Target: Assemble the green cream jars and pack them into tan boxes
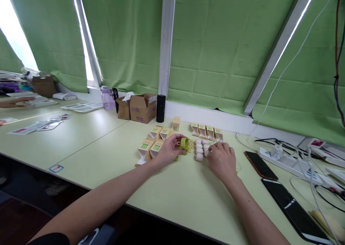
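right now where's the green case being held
In the head view, just right of centre, the green case is in the left hand, left of the pale blocks.

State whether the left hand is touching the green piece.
Touching: the head view shows the left hand holding the green piece between thumb and fingers.

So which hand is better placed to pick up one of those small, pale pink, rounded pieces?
Probably the right hand: it is right beside the small, pale pink, rounded pieces, while the left hand holds a small, boxy, yellow-green case.
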Action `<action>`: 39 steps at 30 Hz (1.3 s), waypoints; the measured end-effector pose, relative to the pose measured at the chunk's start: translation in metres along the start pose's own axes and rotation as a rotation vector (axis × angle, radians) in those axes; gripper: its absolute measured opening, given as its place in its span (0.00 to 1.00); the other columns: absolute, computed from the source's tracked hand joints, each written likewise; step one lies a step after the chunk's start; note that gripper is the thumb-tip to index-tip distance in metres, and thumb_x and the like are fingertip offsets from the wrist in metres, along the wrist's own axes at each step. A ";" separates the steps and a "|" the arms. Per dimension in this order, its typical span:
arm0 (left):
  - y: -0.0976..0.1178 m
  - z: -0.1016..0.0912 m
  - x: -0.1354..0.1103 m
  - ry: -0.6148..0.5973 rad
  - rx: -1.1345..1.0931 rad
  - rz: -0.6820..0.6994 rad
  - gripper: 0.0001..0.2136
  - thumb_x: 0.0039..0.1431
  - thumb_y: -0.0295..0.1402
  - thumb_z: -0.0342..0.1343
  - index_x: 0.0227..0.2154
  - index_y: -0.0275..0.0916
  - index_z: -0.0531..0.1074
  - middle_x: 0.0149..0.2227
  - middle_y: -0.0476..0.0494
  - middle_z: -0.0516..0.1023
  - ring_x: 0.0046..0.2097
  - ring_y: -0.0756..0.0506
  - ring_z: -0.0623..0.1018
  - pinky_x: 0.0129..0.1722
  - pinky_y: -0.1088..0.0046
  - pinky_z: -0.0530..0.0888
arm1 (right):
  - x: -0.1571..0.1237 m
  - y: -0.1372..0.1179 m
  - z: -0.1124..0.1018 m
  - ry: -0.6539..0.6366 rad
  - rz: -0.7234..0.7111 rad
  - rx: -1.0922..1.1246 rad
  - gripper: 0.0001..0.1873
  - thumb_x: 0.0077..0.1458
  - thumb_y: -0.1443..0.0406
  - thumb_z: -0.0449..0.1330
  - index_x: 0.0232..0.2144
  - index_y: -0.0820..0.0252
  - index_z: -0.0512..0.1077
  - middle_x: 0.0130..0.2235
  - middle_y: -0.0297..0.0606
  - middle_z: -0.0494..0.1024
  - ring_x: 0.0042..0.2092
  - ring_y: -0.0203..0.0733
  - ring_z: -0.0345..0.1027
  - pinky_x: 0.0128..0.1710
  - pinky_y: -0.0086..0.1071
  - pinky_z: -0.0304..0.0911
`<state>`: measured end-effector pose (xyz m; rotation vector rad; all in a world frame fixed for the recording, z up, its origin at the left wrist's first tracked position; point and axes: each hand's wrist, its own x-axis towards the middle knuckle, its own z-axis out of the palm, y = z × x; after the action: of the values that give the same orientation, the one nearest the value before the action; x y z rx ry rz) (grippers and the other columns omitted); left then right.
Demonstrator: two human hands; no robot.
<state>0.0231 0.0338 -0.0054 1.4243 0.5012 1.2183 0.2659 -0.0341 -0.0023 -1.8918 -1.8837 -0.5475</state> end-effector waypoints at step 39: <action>0.003 0.007 -0.010 -0.078 0.081 0.049 0.26 0.50 0.25 0.74 0.53 0.37 0.76 0.54 0.34 0.81 0.56 0.38 0.80 0.56 0.60 0.77 | -0.009 -0.050 0.002 -0.152 0.316 1.919 0.22 0.45 0.55 0.80 0.41 0.54 0.80 0.36 0.35 0.79 0.30 0.35 0.66 0.30 0.33 0.64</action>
<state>0.0241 0.0214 -0.0055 1.5548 0.4682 1.1875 0.2160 -0.0407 -0.0083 -0.7173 -1.0477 1.1628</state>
